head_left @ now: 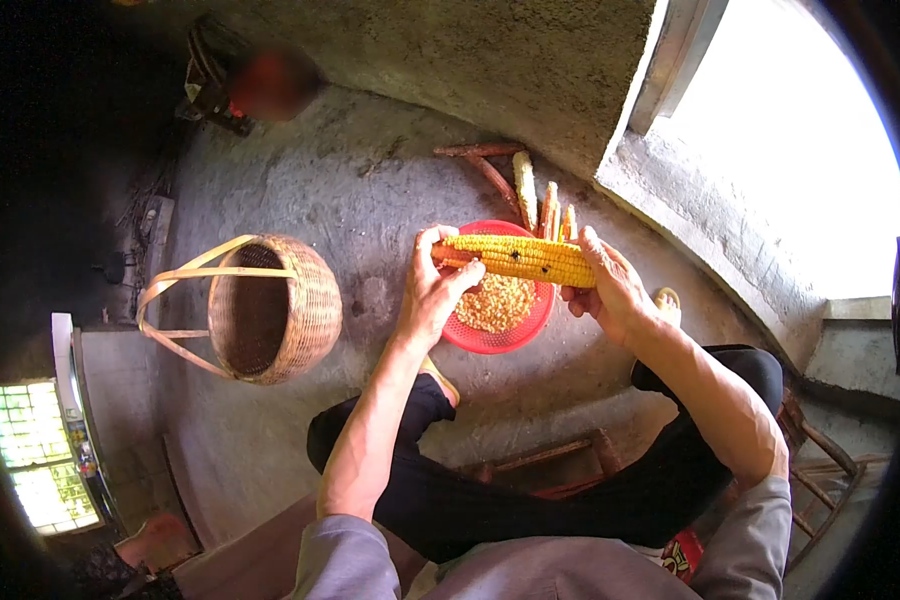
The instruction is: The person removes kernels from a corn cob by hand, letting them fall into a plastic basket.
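Observation:
An ear of yellow corn (530,259) lies level between my two hands, above a red plastic basket (491,345). My left hand (438,285) is closed round its left end, where a row or more of kernels is gone and reddish cob shows. My right hand (613,285) grips the other end, fingers wrapped beneath and thumb on top. A few dark spots mark the kernels. Loose corn kernels (497,304) lie in the basket under the ear.
Several bare cobs (525,190) lie on the concrete floor beyond the basket, by the wall. A woven bamboo basket (315,310) with tall handles stands to the left. Wooden chair parts (550,455) show below my legs. A bright doorway (790,130) opens at upper right.

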{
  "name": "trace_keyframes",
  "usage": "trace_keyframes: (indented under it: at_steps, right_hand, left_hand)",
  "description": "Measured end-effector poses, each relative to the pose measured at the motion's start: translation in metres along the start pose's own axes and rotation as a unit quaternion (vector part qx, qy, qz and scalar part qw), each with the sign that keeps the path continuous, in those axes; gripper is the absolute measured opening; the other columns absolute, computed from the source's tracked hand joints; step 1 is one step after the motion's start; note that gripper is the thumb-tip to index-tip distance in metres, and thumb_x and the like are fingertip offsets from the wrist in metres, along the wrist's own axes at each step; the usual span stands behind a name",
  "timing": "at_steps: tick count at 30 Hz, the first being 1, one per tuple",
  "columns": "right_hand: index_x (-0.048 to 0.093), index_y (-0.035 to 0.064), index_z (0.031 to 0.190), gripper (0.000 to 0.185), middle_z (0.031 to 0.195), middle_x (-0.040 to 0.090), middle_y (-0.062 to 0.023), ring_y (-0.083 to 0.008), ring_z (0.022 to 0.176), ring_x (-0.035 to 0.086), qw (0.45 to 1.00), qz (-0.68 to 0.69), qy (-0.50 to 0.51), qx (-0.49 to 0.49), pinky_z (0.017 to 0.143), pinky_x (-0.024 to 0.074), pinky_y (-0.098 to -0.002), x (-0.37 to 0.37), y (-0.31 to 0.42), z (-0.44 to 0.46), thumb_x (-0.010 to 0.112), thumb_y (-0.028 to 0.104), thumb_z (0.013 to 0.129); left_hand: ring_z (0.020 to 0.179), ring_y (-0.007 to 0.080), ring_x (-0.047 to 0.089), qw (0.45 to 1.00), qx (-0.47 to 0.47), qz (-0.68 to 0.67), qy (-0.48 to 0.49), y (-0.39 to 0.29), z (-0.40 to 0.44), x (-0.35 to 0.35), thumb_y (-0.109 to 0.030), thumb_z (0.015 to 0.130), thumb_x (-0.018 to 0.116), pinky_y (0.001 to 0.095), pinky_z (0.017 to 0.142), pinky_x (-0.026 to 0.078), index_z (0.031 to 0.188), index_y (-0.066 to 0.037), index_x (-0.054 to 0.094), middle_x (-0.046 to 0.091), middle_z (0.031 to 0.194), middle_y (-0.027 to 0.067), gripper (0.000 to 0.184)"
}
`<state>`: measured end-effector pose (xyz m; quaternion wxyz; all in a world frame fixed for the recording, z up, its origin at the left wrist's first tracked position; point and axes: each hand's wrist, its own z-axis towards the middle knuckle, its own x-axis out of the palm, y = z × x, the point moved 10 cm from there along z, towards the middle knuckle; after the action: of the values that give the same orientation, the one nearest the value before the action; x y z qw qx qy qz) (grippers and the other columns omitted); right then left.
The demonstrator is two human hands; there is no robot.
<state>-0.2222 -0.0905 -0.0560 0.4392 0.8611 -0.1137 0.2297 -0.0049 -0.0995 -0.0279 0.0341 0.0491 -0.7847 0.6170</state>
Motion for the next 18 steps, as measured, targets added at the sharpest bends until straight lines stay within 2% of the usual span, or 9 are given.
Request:
trace_keyframes:
  at_steps: [2,3,4,6,7,8,10,14,18]
  right_hand:
    - [0.055,0.0059,0.109,0.047,0.081,0.06,-0.0066,-0.0133,0.059,0.056,1.0,-0.017,-0.021,-0.011,0.046,0.0447,-0.0268,-0.002,0.006,-0.002,0.05,0.051,0.098]
    - [0.055,0.0059,0.109,0.047,0.081,0.06,-0.0066,-0.0133,0.059,0.056,1.0,-0.017,-0.021,-0.011,0.046,0.0447,-0.0268,-0.004,0.006,-0.001,0.05,0.051,0.098]
    - [0.055,0.0059,0.108,0.047,0.08,0.06,-0.0063,-0.0129,0.057,0.055,0.999,-0.028,-0.02,-0.014,0.045,0.0437,-0.0262,-0.007,0.007,0.0,0.05,0.051,0.098]
    - [0.055,0.006,0.107,0.047,0.078,0.059,-0.006,-0.0124,0.056,0.054,0.999,-0.041,-0.018,-0.017,0.044,0.0428,-0.0255,-0.008,0.008,0.001,0.05,0.052,0.098]
    - [0.056,0.0057,0.107,0.048,0.077,0.059,-0.0059,-0.0121,0.055,0.054,0.998,-0.05,-0.015,-0.03,0.044,0.0425,-0.0254,-0.007,0.011,0.001,0.051,0.053,0.097]
    - [0.056,0.0054,0.107,0.05,0.075,0.059,-0.0057,-0.0118,0.053,0.053,0.997,-0.058,-0.013,-0.042,0.043,0.0421,-0.0253,-0.006,0.014,0.0,0.051,0.054,0.097]
    - [0.056,0.0048,0.107,0.051,0.073,0.059,-0.0055,-0.0116,0.053,0.053,0.997,-0.067,-0.013,-0.041,0.043,0.0424,-0.0253,-0.004,0.016,0.0,0.051,0.055,0.096]
    - [0.058,0.0036,0.107,0.056,0.068,0.057,-0.0047,-0.0108,0.051,0.052,0.996,-0.085,-0.009,-0.031,0.043,0.0428,-0.0249,-0.001,0.018,-0.002,0.05,0.058,0.095]
    - [0.058,0.0031,0.106,0.058,0.066,0.056,-0.0044,-0.0105,0.049,0.051,0.995,-0.097,0.002,-0.023,0.042,0.0427,-0.0242,-0.003,0.016,0.001,0.05,0.059,0.095]
  left_hand:
    - [0.105,0.0168,0.057,0.992,-0.029,0.119,0.024,0.002,0.001,-0.002,-0.013,0.081,0.076,0.0312,0.081,0.054,0.122,-0.005,0.047,0.052,0.118,0.0116,0.051]
    - [0.103,0.0188,0.059,0.978,0.042,0.206,0.011,-0.01,0.001,-0.004,-0.022,0.078,0.08,0.0328,0.082,0.052,0.116,-0.006,0.054,0.057,0.114,0.0112,0.049]
    - [0.103,0.0188,0.059,0.978,0.042,0.205,0.009,-0.009,0.002,-0.007,-0.022,0.078,0.08,0.0328,0.082,0.052,0.116,-0.006,0.054,0.057,0.114,0.0112,0.049]
    - [0.098,0.0229,0.062,0.892,0.195,0.409,-0.012,-0.036,-0.003,-0.001,-0.028,0.076,0.082,0.0344,0.085,0.052,0.114,-0.008,0.056,0.063,0.107,0.0097,0.05]
    - [0.096,0.0247,0.063,0.874,0.23,0.428,-0.004,-0.042,-0.003,0.002,-0.03,0.076,0.082,0.0352,0.087,0.051,0.114,-0.009,0.057,0.066,0.102,0.0093,0.05]
    - [0.096,0.0247,0.063,0.874,0.229,0.428,-0.005,-0.044,-0.002,-0.001,-0.03,0.076,0.082,0.0352,0.087,0.051,0.114,-0.009,0.057,0.066,0.102,0.0093,0.05]
    - [0.102,0.0253,0.064,0.898,0.113,0.417,0.078,-0.034,0.003,0.008,-0.03,0.077,0.08,0.0385,0.088,0.051,0.116,-0.008,0.056,0.066,0.108,0.0114,0.051]
    - [0.104,0.028,0.065,0.906,0.11,0.394,0.111,-0.035,0.0,0.015,-0.03,0.081,0.077,0.0401,0.09,0.05,0.118,-0.008,0.057,0.066,0.11,0.0136,0.047]
    - [0.105,0.0317,0.065,0.881,0.119,0.431,0.153,-0.036,-0.005,0.024,-0.033,0.088,0.068,0.0397,0.091,0.048,0.118,-0.006,0.058,0.067,0.111,0.0154,0.041]
